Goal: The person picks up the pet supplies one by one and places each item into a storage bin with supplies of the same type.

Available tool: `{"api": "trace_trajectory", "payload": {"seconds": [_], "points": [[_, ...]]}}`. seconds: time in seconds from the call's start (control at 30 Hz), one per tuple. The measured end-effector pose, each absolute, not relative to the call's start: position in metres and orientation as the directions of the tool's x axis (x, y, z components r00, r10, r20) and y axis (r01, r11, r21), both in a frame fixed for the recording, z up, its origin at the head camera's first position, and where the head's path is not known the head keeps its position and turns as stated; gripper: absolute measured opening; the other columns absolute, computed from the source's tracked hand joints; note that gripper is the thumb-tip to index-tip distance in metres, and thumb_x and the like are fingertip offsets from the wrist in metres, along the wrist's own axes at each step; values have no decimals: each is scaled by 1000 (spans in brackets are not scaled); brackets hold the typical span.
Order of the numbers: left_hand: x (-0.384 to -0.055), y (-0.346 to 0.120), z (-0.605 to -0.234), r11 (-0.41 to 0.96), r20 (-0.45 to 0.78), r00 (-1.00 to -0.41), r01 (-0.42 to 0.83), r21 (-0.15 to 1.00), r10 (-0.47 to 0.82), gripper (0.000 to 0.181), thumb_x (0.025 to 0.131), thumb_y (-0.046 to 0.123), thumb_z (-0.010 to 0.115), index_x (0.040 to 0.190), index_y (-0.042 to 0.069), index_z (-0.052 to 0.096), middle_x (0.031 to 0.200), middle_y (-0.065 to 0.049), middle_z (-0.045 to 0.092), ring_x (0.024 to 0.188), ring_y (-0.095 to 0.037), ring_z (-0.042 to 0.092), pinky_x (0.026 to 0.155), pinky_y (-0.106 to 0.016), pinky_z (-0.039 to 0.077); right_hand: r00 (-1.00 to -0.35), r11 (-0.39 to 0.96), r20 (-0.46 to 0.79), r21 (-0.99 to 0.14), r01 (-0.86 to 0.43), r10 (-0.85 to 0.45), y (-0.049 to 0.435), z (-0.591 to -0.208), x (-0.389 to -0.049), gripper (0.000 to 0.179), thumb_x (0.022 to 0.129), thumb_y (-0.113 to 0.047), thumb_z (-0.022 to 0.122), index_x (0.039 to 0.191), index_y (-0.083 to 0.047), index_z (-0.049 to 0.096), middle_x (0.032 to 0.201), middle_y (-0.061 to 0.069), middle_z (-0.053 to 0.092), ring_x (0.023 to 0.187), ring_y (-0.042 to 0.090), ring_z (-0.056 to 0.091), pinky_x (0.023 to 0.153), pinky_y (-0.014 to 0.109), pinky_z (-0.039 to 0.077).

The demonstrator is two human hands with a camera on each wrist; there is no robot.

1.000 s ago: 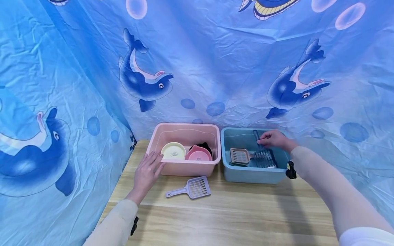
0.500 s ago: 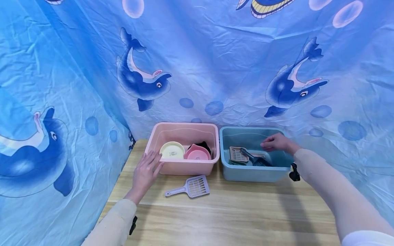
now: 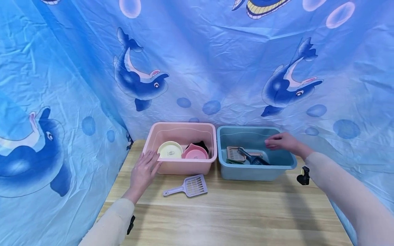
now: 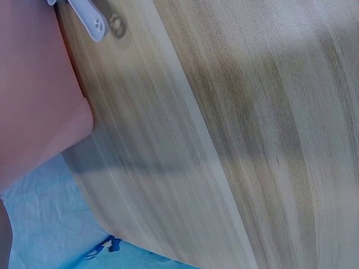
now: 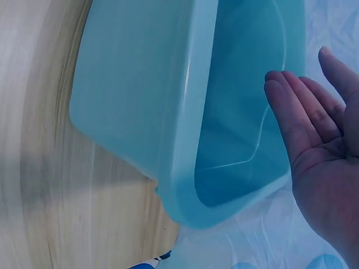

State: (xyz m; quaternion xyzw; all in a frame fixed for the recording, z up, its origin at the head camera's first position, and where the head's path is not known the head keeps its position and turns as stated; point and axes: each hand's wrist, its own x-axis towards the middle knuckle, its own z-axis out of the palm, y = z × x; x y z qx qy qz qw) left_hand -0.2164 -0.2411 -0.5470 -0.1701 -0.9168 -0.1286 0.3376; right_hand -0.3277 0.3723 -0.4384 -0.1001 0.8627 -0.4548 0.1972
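Note:
My left hand (image 3: 144, 169) rests on the front left corner of a pink bin (image 3: 184, 168), its fingers laid over the rim. Inside that bin are a pale yellow round dish (image 3: 170, 150), a pink dish (image 3: 195, 153) with pointed ears and a black item behind it. Over the right part of a blue-green bin (image 3: 249, 173) hovers my right hand (image 3: 284, 141), holding nothing; the right wrist view shows its fingers (image 5: 303, 115) extended, thumb apart. In that bin a dark blue litter scoop (image 3: 255, 160) lies across a beige litter scoop (image 3: 235, 153), with something green beside them.
A lilac litter scoop (image 3: 195, 186) lies on the wooden table (image 3: 227, 215) before the pink bin; its handle (image 4: 92, 21) shows in the left wrist view. A blue dolphin-print curtain (image 3: 197, 68) hangs behind both bins and along the left.
My right hand has let go of the dark blue litter scoop, which dropped onto the beige one in the blue-green bin. The hand then drew right. My left hand stays on the rim.

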Motion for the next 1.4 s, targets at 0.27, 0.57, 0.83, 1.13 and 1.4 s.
{"api": "trace_trajectory", "payload": {"seconds": [0.27,0.57,0.83,1.13,1.4], "points": [[-216,-241,-547,902,666,-711,411,133,226,45,92,25,83,133,6,75,137,-20,71,133,-41,64,120,-60,43,-926,696,-124,-696,-175,-357,377,-419,-301,57,108,-33,67,144,11,59,134,26,71,118,37,73,102,54,60],[-215,-241,-544,906,651,-724,403,132,227,47,90,22,86,132,6,75,141,-18,68,134,-41,63,119,-61,44,-934,763,30,-569,-308,-355,385,-411,-263,58,107,-30,69,147,11,56,140,33,64,127,50,65,103,61,57],[-213,-242,-542,904,626,-744,403,144,233,49,106,45,66,134,6,74,143,-16,67,135,-41,62,123,-59,40,-906,853,169,-306,-423,-389,396,-432,-236,65,99,-34,79,147,6,60,105,26,75,70,31,68,77,50,61],[-213,-240,-538,905,600,-765,397,153,234,48,89,21,86,133,7,75,143,-16,67,136,-41,62,123,-59,40,-876,877,315,-200,-437,-364,396,-469,-207,73,94,-32,84,150,4,56,152,32,55,136,56,52,106,74,47],[-212,-243,-532,902,572,-771,415,121,278,49,100,33,76,139,4,70,145,-18,65,136,-42,61,122,-60,40,-826,877,462,-181,-445,-323,395,-500,-199,72,86,-19,89,148,4,59,151,30,57,138,54,53,130,56,29]]}}
